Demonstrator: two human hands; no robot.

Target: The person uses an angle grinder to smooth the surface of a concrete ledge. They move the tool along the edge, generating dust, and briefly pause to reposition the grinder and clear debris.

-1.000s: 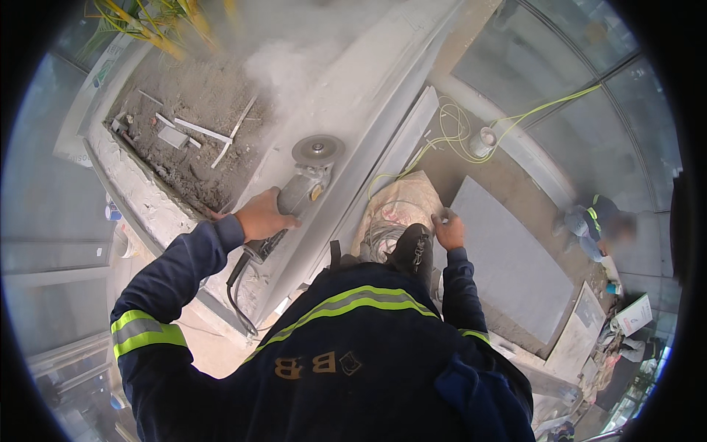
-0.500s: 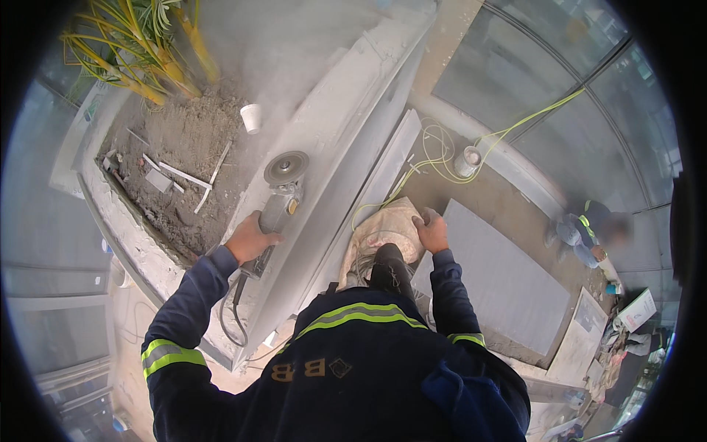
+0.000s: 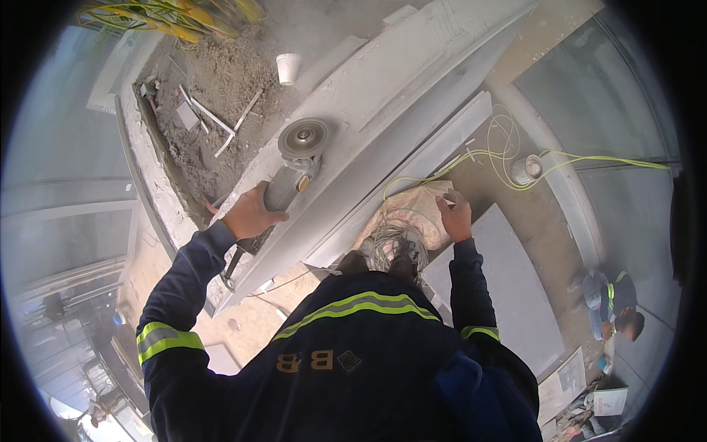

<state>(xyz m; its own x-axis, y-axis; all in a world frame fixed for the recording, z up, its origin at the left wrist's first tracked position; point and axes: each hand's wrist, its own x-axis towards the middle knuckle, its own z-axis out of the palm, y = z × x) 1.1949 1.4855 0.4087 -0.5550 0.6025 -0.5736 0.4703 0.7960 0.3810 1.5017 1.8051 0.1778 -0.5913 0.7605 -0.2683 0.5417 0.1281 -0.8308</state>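
My left hand [image 3: 252,214] is wrapped round the body of a dusty angle grinder [image 3: 286,184], fingers closed. Its round cutting disc [image 3: 304,137] lies uppermost, over the pale ledge [image 3: 346,140] of a planter; whether it spins I cannot tell. From the grinder's rear a dark cord [image 3: 234,265] runs down. My right hand [image 3: 456,217] hangs free on the other side, fingers loosely curled with a gap at the thumb, and nothing shows in it. Below that hand lie a dusty beige sack [image 3: 412,202] and a coil of thin grey cable [image 3: 394,236], beside my feet.
Soil with a white cup [image 3: 288,68], white strips [image 3: 213,116] and a yellow-stemmed plant [image 3: 184,18] fills the planter. A grey slab [image 3: 508,283] lies at right; a yellow-green cable [image 3: 471,155] passes a bucket [image 3: 527,170]. Another person [image 3: 615,298] crouches far right.
The view has shifted, so planter, cup and bucket appear farther right. Dust over the planter looks thinner. My left hand still grips the grinder; my right hand remains raised.
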